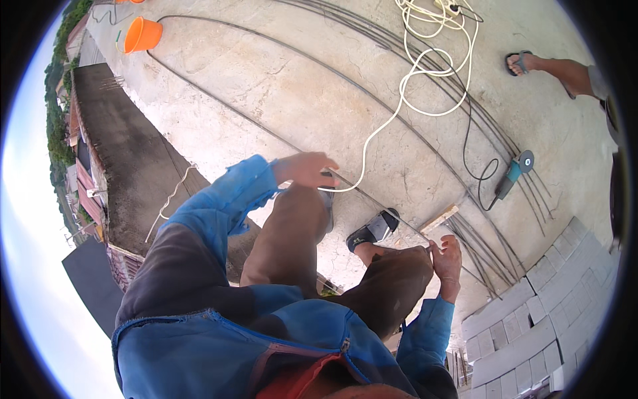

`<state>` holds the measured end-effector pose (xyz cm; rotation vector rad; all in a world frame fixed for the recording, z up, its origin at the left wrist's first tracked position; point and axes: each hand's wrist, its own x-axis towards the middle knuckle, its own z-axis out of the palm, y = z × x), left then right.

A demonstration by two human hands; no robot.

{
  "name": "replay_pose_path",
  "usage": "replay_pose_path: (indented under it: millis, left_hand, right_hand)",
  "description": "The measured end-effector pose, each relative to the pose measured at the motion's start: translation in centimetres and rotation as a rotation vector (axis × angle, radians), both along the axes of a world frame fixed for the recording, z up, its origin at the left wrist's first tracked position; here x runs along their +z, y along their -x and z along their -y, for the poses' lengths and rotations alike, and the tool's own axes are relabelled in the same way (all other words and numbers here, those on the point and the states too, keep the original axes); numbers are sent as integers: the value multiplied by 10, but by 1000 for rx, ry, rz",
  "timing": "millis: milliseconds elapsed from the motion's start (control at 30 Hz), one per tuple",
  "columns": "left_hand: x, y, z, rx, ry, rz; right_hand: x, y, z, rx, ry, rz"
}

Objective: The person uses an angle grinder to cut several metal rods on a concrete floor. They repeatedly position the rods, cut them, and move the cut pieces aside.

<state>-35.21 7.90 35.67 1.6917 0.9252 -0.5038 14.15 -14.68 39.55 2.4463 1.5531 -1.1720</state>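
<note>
Near slab's left edge, beside drop: left hand [307, 168] closed on rebar [372, 199] over knee. Rightward, right hand [448, 259] pinching same rebar at wood block [438, 219]. Risks: rebar springing loose, cord [412, 86] snagging feet, grinder [512, 174] close by.

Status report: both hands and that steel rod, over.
Left hand closed on steel rod. Right hand grips it at the knee. Sandalled foot beside rod.

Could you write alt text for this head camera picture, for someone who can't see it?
Seen from above on a concrete rooftop, a person in blue sleeves grips a long steel rod with the left hand and right hand. An angle grinder, cream cable and orange bucket lie nearby.
</note>
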Motion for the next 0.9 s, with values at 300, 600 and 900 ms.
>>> replay_pose_path:
  millis: [300,600,900]
  left_hand:
    - [258,117,226,1172,680,193]
    - [299,155,219,809,288,-78]
    - [278,114,194,535,-69,-207]
  right_hand:
    - [174,64,-4,-87,321,-23]
    - [218,199,-71,37,164,-216]
    - [260,201,-42,-308,232,-296]
